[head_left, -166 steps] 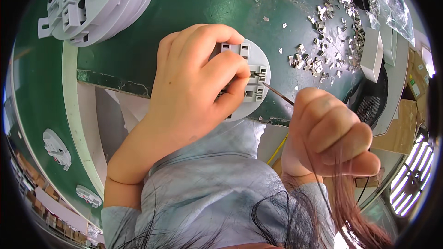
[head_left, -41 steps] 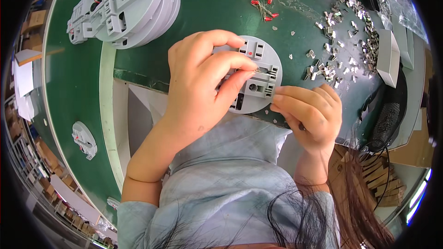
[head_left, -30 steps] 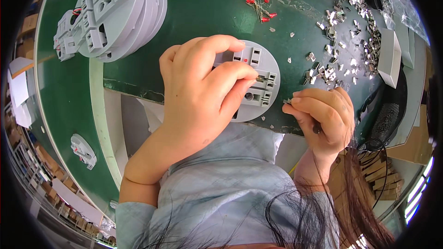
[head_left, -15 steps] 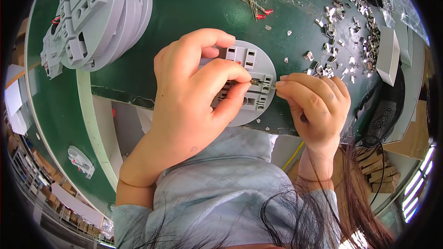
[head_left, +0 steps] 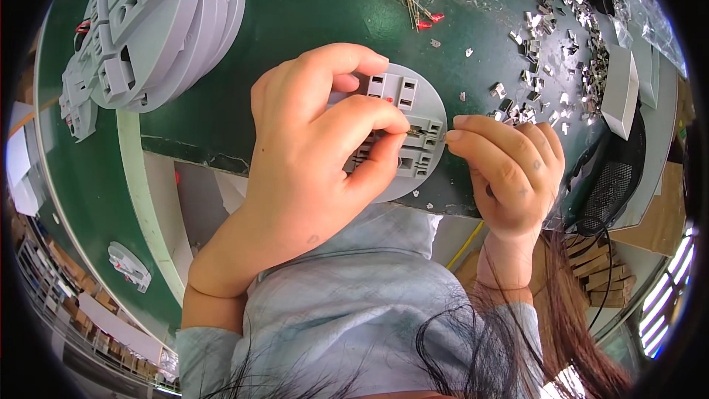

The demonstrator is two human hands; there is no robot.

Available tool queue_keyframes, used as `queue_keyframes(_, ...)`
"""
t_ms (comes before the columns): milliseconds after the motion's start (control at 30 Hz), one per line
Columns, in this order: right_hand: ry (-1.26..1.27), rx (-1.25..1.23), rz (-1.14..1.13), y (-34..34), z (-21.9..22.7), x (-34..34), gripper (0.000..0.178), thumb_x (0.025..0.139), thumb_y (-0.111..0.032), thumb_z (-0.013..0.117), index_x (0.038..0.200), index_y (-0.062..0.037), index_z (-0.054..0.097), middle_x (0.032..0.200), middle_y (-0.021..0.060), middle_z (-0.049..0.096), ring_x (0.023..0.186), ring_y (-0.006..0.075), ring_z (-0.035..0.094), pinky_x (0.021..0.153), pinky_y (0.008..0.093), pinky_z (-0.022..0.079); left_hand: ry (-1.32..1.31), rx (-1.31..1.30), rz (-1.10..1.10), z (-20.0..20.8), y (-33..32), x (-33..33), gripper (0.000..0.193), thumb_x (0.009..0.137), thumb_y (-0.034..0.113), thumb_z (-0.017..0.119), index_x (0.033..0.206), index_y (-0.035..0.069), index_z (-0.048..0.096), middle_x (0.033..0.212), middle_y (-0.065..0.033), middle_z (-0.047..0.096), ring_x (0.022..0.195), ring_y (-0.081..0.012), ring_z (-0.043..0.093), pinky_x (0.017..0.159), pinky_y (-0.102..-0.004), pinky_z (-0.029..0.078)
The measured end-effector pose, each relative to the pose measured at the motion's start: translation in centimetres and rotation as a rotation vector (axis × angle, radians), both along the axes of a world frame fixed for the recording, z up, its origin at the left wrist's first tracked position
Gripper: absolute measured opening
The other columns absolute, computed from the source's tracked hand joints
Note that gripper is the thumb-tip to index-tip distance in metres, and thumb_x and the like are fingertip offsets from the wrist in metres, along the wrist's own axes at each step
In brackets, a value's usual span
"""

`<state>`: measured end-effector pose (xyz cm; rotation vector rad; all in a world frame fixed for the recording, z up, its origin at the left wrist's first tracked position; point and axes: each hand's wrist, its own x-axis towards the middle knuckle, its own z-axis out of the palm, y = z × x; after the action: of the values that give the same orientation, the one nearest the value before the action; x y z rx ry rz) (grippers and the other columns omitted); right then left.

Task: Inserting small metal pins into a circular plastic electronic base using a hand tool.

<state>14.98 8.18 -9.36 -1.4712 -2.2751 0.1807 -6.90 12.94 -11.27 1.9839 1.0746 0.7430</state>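
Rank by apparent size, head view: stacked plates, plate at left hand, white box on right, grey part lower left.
1. Stacked plates, cut off by the frame
2. Plate at the left hand, partly covered
3. White box
4. Grey part

Two hands (head_left: 314, 133) (head_left: 518, 170), single disc (head_left: 425, 106), one disc stack (head_left: 171, 37)

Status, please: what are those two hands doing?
Left hand pinched over round grey plastic base, hiding part of it. Right hand at its right edge, contact unclear. Small silvery metal clips scattered beyond.
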Motion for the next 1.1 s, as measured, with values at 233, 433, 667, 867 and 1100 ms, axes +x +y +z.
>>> queue_keyframes(233, -0.013, 0.002, 0.004, 0.1, -0.1, -0.4, 0.032, 0.071, 0.001, 0.073, 0.098, -0.0147, 0.070, 0.101, 0.0001, 0.075, 0.062, 0.0159, 0.055, 0.059, 0.0306, 0.040, -0.026, -0.030, 0.014, 0.0, 0.0, 0.1, 0.025, 0.070, -0.008, 0.076, 0.088, 0.007, 0.071, 0.125, -0.0105, 0.055, 0.098, -0.0196, 0.054, 0.078, -0.0289, 0.052)
queue_keyframes(433, -0.027, 0.017, -0.062, 0.1, -0.2, -1.2, 0.027, 0.074, -0.001, 0.076, 0.097, -0.0142, 0.070, 0.099, 0.0004, 0.074, 0.065, 0.0164, 0.058, 0.060, 0.0313, 0.042, -0.004, 0.019, 0.021, -0.3, 0.0, 0.0, 0.024, 0.069, -0.007, 0.077, 0.087, 0.008, 0.071, 0.124, -0.0094, 0.057, 0.099, -0.0209, 0.053, 0.080, -0.0299, 0.051)
queue_keyframes(667, -0.162, -0.084, -0.116, 0.7, 1.5, -2.9, 0.030, 0.071, -0.009, 0.076, 0.099, -0.0151, 0.069, 0.089, -0.0030, 0.068, 0.068, 0.0149, 0.062, 0.059, 0.0312, 0.043, -0.012, 0.042, 0.032, -0.5, 0.0, 0.0, 0.024, 0.068, -0.005, 0.077, 0.086, 0.009, 0.071, 0.124, -0.0083, 0.059, 0.100, -0.0230, 0.053, 0.082, -0.0315, 0.049)
queue_keyframes(867, -0.330, -0.239, -0.131, 0.6, 3.7, -4.1, 0.036, 0.071, -0.011, 0.073, 0.106, -0.0144, 0.069, 0.084, -0.0016, 0.065, 0.073, 0.0143, 0.064, 0.058, 0.0319, 0.043, -0.020, 0.086, 0.028, -1.3, 0.2, 0.2, 0.022, 0.069, -0.004, 0.078, 0.085, 0.010, 0.070, 0.125, -0.0084, 0.060, 0.106, -0.0258, 0.054, 0.087, -0.0348, 0.048)
queue_keyframes(1100, -0.151, -0.345, -0.192, 0.0, 3.7, -1.9, 0.039, 0.075, -0.009, 0.071, 0.113, -0.0150, 0.071, 0.095, 0.0008, 0.069, 0.080, 0.0204, 0.068, 0.064, 0.0340, 0.050, 0.011, 0.147, -0.006, -1.3, 0.8, -0.4, 0.019, 0.072, -0.001, 0.078, 0.085, 0.010, 0.069, 0.123, -0.0076, 0.061, 0.110, -0.0265, 0.056, 0.090, -0.0378, 0.045)
